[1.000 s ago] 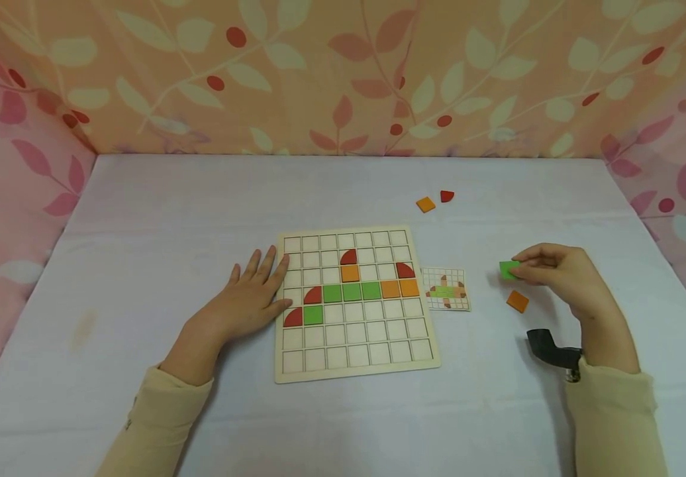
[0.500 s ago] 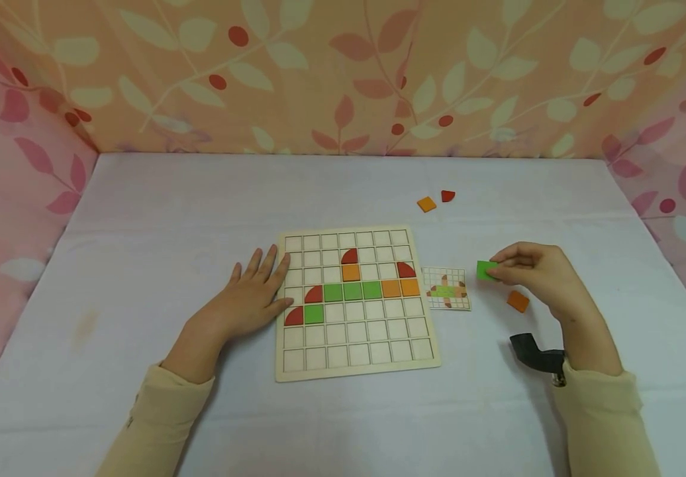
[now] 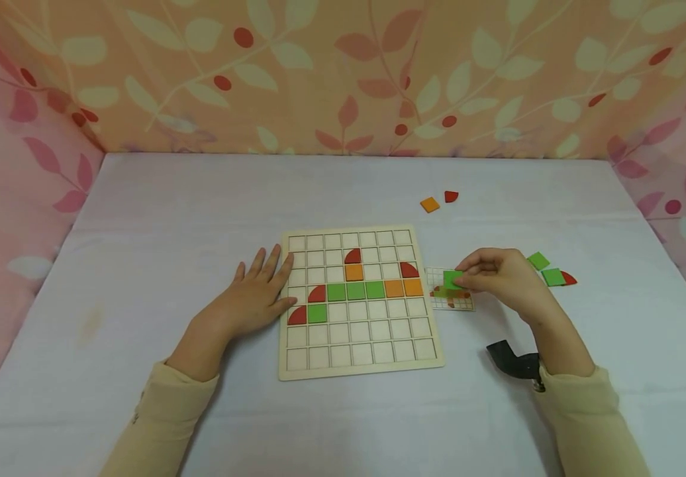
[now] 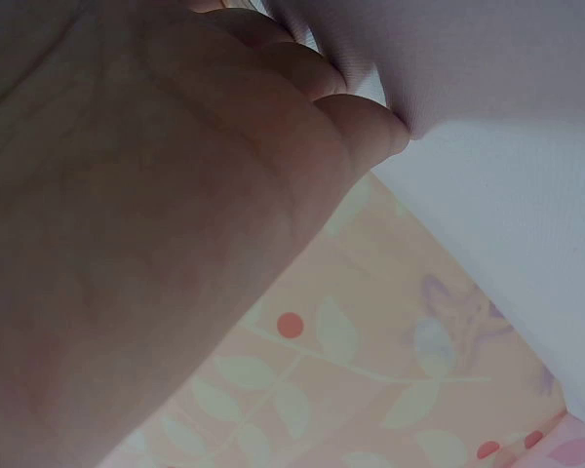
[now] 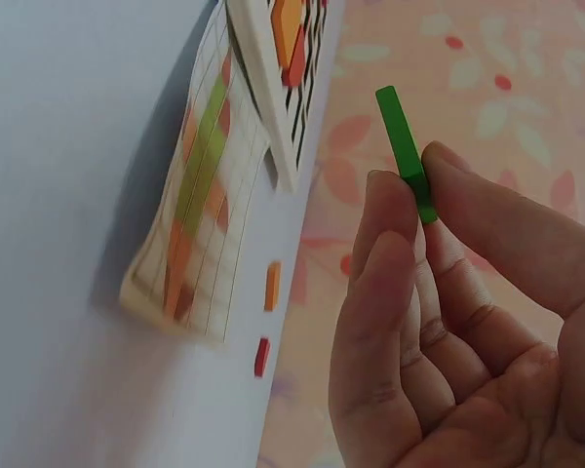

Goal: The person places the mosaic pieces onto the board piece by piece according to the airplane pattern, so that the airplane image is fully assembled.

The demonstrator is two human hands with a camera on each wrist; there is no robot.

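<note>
My right hand (image 3: 500, 281) pinches a green square tile (image 3: 452, 279) between thumb and fingertips, held above the small pattern card (image 3: 459, 305). The right wrist view has this tile (image 5: 398, 127) edge-on, clear of the table. My left hand (image 3: 253, 295) lies with fingers spread, its fingertips on the left edge of the wooden grid board (image 3: 361, 371); the left wrist view shows mostly its palm (image 4: 156, 195). In the board's squares sit several green tiles (image 3: 355, 290), orange tiles (image 3: 393, 288) and red quarter-circle tiles (image 3: 297, 316).
Behind the board, an orange tile (image 3: 430, 205) lies beside a red quarter-circle (image 3: 451, 197). To the right of my right hand are two green tiles (image 3: 553, 277) and a red piece (image 3: 568, 278). A black curved fitting (image 3: 512, 361) sticks out from the right wrist.
The right hand has carried the green tile left until it overlaps the card. Tiles at the right have come into view, and the hand now covers a loose orange tile. Left hand stays put.
</note>
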